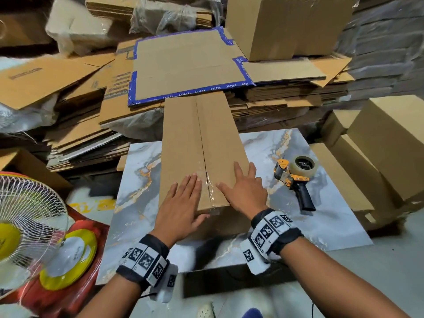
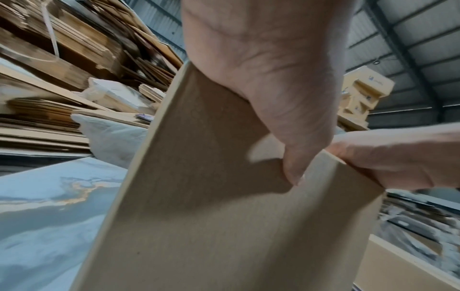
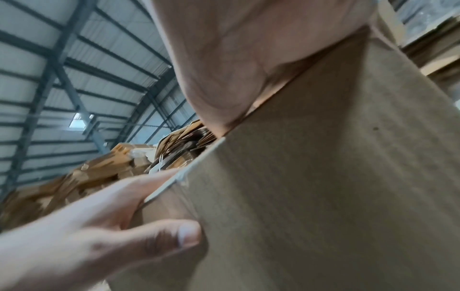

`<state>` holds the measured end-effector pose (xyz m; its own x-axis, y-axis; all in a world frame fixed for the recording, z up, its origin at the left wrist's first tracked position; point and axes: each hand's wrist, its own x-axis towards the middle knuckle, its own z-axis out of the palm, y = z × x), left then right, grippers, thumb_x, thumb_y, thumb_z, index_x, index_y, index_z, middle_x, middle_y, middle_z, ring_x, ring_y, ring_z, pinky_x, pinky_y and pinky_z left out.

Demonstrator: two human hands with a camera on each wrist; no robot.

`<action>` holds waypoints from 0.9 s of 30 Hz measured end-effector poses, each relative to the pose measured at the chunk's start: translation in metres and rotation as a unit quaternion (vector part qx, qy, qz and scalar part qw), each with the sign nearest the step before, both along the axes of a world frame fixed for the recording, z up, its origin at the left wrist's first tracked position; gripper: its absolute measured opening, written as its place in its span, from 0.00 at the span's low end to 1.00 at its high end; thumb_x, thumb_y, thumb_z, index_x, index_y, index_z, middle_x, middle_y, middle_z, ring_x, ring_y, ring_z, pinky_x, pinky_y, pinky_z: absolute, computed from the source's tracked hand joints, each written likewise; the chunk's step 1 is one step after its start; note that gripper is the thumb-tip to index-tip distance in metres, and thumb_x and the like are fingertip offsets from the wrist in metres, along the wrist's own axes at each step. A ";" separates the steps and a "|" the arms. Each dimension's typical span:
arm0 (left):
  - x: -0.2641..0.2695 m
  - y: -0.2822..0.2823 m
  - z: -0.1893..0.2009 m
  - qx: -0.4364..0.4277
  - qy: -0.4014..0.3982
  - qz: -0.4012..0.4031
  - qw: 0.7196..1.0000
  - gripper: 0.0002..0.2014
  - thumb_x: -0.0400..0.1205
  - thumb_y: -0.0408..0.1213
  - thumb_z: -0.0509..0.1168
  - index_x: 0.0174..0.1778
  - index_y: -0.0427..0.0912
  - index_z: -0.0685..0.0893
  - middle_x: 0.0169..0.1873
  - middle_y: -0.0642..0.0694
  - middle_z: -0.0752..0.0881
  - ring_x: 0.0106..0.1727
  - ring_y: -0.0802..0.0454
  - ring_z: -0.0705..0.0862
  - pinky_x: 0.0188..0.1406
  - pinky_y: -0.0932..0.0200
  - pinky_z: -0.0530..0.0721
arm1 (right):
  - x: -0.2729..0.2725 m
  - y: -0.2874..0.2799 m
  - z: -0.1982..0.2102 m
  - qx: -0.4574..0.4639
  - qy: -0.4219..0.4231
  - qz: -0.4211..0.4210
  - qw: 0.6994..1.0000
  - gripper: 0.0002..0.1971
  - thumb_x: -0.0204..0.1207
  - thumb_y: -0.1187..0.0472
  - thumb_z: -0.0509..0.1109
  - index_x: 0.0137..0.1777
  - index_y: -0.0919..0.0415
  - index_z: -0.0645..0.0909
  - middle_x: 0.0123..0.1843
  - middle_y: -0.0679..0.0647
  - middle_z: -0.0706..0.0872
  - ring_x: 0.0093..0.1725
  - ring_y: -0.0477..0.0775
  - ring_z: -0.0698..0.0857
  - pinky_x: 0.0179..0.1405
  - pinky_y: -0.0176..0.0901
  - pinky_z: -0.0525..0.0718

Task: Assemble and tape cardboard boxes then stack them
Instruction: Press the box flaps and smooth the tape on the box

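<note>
A long brown cardboard box (image 1: 183,138) stands on the marble-patterned board (image 1: 321,226), its two top flaps meeting at a centre seam with clear tape (image 1: 210,187) at the near end. My left hand (image 1: 183,203) lies flat on the left flap, thumb over the near edge. My right hand (image 1: 243,189) lies flat on the right flap, fingers spread. In the left wrist view my left hand (image 2: 286,118) presses the box (image 2: 199,216). The right wrist view shows the right palm (image 3: 236,69) on the box (image 3: 323,177). A yellow-and-black tape dispenser (image 1: 296,177) lies to the right.
Stacks of flat cardboard (image 1: 183,70) fill the back. Assembled boxes (image 1: 289,26) stand at the back right and more boxes (image 1: 387,145) on the right. A white fan (image 1: 25,223) and yellow plates (image 1: 68,260) sit at the lower left.
</note>
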<state>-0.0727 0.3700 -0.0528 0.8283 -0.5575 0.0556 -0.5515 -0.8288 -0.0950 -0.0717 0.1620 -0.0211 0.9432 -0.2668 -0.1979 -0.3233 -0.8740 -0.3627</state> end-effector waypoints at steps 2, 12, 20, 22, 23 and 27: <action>0.000 0.000 0.001 0.011 0.006 0.006 1.000 0.47 0.81 0.69 0.49 0.87 0.35 0.63 0.86 0.37 0.63 0.86 0.39 0.64 0.82 0.38 0.66 | 0.001 -0.004 0.001 0.035 -0.015 -0.016 0.999 0.43 0.81 0.29 0.58 0.90 0.46 0.48 0.87 0.61 0.55 0.79 0.69 0.67 0.71 0.63 0.73; -0.003 -0.004 0.007 0.025 0.035 0.039 0.998 0.47 0.80 0.70 0.51 0.85 0.35 0.67 0.85 0.38 0.66 0.85 0.40 0.67 0.78 0.35 0.72 | -0.003 -0.009 0.000 0.012 -0.026 0.056 0.998 0.35 0.87 0.39 0.55 0.90 0.47 0.47 0.90 0.65 0.43 0.86 0.71 0.56 0.78 0.70 0.65; -0.033 -0.016 0.006 -0.007 0.036 0.014 0.999 0.37 0.90 0.62 0.46 0.89 0.40 0.60 0.88 0.43 0.60 0.89 0.46 0.57 0.86 0.42 0.61 | -0.002 -0.037 -0.015 0.008 -0.101 0.183 0.978 0.29 0.88 0.64 0.52 0.89 0.58 0.58 0.91 0.54 0.54 0.90 0.59 0.47 0.88 0.49 0.53; -0.033 -0.019 0.014 -0.033 0.081 -0.006 0.996 0.41 0.87 0.67 0.31 0.90 0.43 0.54 0.89 0.48 0.52 0.90 0.52 0.47 0.88 0.50 0.47 | -0.003 -0.039 -0.018 0.011 -0.113 0.185 0.976 0.29 0.86 0.67 0.52 0.88 0.57 0.59 0.91 0.54 0.54 0.90 0.58 0.47 0.88 0.48 0.53; -0.030 -0.022 0.020 -0.038 0.106 -0.006 0.994 0.45 0.84 0.70 0.25 0.90 0.44 0.52 0.89 0.50 0.49 0.90 0.54 0.43 0.88 0.51 0.44 | -0.005 -0.038 -0.019 0.014 -0.117 0.184 0.976 0.29 0.86 0.67 0.51 0.88 0.57 0.59 0.91 0.54 0.54 0.90 0.58 0.46 0.88 0.48 0.54; -0.008 -0.045 0.035 -0.006 0.166 0.033 0.986 0.52 0.76 0.72 0.19 0.91 0.42 0.45 0.90 0.47 0.42 0.89 0.54 0.40 0.88 0.51 0.42 | -0.008 -0.036 -0.017 0.003 -0.113 0.210 0.971 0.31 0.85 0.68 0.52 0.89 0.59 0.57 0.91 0.56 0.51 0.90 0.60 0.44 0.89 0.52 0.51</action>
<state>-0.0806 0.3250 -0.0178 0.8360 -0.5036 -0.2180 -0.4961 -0.8634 0.0922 -0.0793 0.1256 -0.0378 0.9882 0.1508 0.0266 0.1492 -0.9090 -0.3892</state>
